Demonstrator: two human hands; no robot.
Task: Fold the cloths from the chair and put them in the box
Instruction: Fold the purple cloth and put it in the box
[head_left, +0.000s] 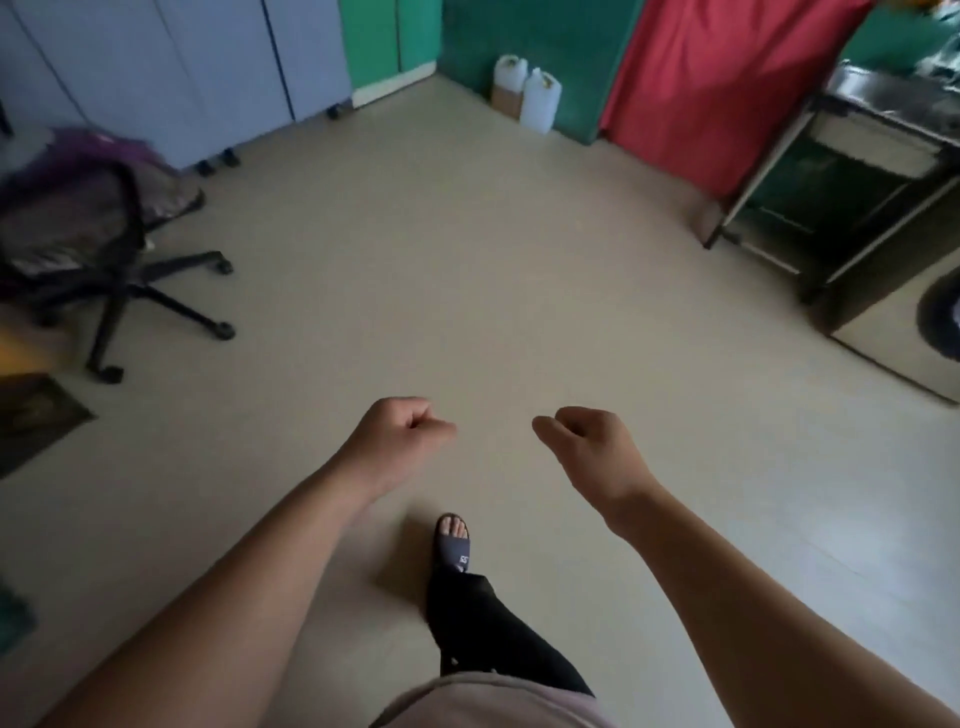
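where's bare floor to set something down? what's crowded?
Free: the wide floor ahead of both hands, bordered by the office chair, the jugs and the dark stand. Crowded: left edge, with cloths on the chair and a dark mat; right edge by the stand.

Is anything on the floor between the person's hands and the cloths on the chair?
Nothing visible. Bare floor separates the left hand and right hand from the chair holding cloths at far left.
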